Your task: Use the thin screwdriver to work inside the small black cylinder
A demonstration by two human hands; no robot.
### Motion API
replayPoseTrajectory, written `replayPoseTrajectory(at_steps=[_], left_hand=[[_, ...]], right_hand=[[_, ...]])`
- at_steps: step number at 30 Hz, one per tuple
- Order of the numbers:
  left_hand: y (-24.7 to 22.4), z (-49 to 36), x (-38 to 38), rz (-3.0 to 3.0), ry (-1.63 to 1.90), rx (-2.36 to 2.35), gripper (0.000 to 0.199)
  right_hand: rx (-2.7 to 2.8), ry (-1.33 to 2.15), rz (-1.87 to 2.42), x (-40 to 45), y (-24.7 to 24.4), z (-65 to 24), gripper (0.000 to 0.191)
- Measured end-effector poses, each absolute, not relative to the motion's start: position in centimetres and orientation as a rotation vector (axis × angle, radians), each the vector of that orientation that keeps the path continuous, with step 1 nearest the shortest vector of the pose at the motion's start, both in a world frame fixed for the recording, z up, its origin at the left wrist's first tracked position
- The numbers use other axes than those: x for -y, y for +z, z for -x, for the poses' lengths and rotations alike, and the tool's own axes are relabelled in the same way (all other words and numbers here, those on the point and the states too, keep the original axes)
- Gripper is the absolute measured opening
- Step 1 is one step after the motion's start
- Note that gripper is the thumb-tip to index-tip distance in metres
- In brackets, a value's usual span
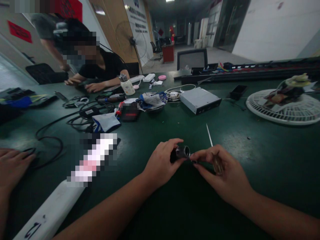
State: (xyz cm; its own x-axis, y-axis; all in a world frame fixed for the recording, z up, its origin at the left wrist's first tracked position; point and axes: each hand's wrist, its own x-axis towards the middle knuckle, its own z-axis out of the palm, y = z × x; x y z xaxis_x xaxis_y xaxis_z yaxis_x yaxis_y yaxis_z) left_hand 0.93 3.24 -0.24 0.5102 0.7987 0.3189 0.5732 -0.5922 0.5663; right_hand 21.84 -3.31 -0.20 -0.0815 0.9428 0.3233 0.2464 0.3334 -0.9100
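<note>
My left hand [162, 161] is closed round a small dark metal cylinder [183, 152], whose hollow round end faces right. Close beside it, my right hand [222, 170] pinches a small dark piece [193, 161] between thumb and forefinger, too small to name. That same hand also keeps a screwdriver [217, 164] tucked in its fingers; the brownish see-through handle lies in the palm and the thin shaft points up and away. The fingertips of both hands almost meet at the cylinder's lower edge. Both hands are just above the dark green table [160, 206].
A white fan grille [282, 116] with a motor lies at the right, near a tiny ring-like part [249, 137]. Beyond my hands sit a silver disc drive [198, 100], gloves [152, 100] and cables [80, 116]. Another person's hand [15, 166] rests at far left, beside a long white object [50, 206].
</note>
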Motion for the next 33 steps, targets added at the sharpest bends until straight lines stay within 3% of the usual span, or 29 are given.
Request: replayPoseTrajectory(at_steps=[7,20,25,33], left_hand=[[0.0,-0.9,-3.1,-2.517,0.714,-0.943,0.023],[0.2,-0.9,-3.0,-2.597,0.731,-0.719,0.021],[0.2,-1.0,-2.9,-2.544,0.833,-0.917,0.024],[-0.2,-0.8,-3.6,-2.262,0.882,-1.465,0.028]], right_hand=[[1.395,0.871,1.14,2.8,-0.1,-21.7,0.033],[1.499,0.945,1.301,2.9,-0.2,-21.8,0.035],[1.514,0.908,1.3,2.9,-0.3,-22.1,0.012],[1.526,0.819,0.898,3.3,-0.1,-22.8,0.033]])
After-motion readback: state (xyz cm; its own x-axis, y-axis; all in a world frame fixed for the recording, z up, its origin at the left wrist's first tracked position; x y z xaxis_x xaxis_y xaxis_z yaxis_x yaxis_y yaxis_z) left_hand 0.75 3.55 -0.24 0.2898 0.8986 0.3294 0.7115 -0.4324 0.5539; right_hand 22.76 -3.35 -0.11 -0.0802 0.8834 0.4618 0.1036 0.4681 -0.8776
